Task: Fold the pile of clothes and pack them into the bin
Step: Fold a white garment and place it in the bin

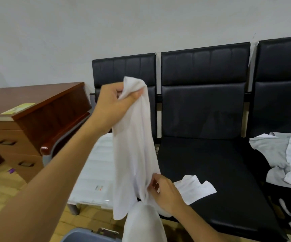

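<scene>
A white garment [134, 145] hangs lengthwise in front of the black seats. My left hand [115, 103] grips its top end, raised high. My right hand [164, 193] pinches its lower edge just above the middle seat [219, 163], and part of the garment trails onto that seat. A pile of grey, white and black clothes [284, 159] lies on the right seat. The grey bin's rim [82, 235] shows at the bottom edge, its inside hidden from view.
A row of black padded seats runs along the white wall. A white translucent lid or box [96, 173] lies on the left seat. A wooden drawer cabinet [27, 119] stands at the left. A white-clad knee [144, 222] is in front.
</scene>
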`<state>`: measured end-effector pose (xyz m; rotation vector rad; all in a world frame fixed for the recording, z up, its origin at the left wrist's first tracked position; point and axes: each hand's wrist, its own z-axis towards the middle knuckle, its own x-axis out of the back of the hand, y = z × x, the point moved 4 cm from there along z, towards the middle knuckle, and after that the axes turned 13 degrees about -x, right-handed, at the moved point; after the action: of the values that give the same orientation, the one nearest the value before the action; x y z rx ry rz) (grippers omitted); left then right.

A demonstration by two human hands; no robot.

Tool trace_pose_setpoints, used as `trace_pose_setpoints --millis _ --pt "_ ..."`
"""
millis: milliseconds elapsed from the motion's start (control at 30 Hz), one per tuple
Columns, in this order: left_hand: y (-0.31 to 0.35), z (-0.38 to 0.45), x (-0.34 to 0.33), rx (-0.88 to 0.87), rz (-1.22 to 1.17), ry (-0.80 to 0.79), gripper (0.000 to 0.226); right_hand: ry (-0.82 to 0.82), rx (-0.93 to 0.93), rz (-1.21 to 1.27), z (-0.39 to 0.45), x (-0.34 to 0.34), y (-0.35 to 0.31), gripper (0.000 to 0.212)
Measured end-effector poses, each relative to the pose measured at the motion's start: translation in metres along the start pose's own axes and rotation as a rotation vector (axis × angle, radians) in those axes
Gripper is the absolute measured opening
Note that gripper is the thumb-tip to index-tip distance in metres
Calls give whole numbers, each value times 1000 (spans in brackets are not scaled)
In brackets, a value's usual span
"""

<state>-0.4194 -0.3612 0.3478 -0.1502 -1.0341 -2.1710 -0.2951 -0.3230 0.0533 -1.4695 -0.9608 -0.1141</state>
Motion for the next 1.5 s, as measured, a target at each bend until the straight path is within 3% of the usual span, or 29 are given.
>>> trace_pose_setpoints --millis 133,167,267,300,467,700,800,967,1133,1267,1333,1433,1500 --pt "-3 -6 -4 -22 16 -40 18 -80 -129 -73 -5 -13 -1 68" --pt "-2 -7 -4 -31 24 -43 17 -64 -130 -91 -4 -16 1 65" --pt "2 -9 3 -41 29 -37 20 46 -106 -103 4 -13 12 16" --pt "2 -9 8 -38 31 -30 18 68 -111 -105 7 -10 17 10" --pt "-5 -9 28 21 40 23 15 94 -132 -125 17 17 50 14" --pt "-51 16 39 129 90 -157 21 547 -169 1 40 207 58 16" --pt "-88 40 21 199 107 -189 19 665 -164 40 59 293 37 18" --pt "-126 96 -17 171 67 -98 14 776 -130 130 100 400 14 10" --pt "-140 142 -49 120 -72 84 14 875 -44 150 105 455 11 14" --pt "-147 111 -69 40 -112 29 24 930 57 177 71 442 36 11" --pt "-154 71 -78 7 -122 -27 41 904 73 158 51 415 67 9" --pt "-182 -18 -100 107 8 -280 39 713 -87 27 21 341 133 12" --pt "-212 -78 -112 241 129 -463 30 453 -183 -61 7 286 181 19"
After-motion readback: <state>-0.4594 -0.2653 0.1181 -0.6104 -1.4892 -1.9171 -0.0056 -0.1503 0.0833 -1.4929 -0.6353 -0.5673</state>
